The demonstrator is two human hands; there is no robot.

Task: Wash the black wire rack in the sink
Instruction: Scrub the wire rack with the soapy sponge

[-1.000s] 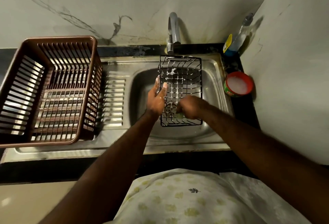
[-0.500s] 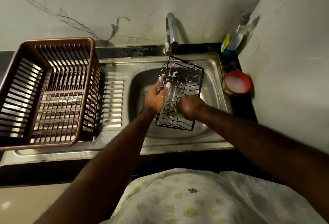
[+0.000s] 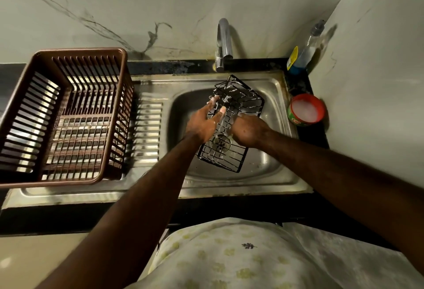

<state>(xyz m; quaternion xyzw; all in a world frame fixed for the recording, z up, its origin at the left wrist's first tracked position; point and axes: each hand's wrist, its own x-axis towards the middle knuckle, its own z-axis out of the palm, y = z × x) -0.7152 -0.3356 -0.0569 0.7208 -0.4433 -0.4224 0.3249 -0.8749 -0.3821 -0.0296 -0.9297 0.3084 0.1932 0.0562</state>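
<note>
Marble-backed steel sink (image 3: 273, 174) holds the black wire rack (image 3: 239, 101), tilted and soapy over the drain, its left edge pinched between the thumb and fingers of the left hand (image 3: 202, 125). The right hand (image 3: 249, 131) lies curled against the wires, and what it holds is hidden. Scrubbing should probably follow each wire, turning the rack to reach its underside.
</note>
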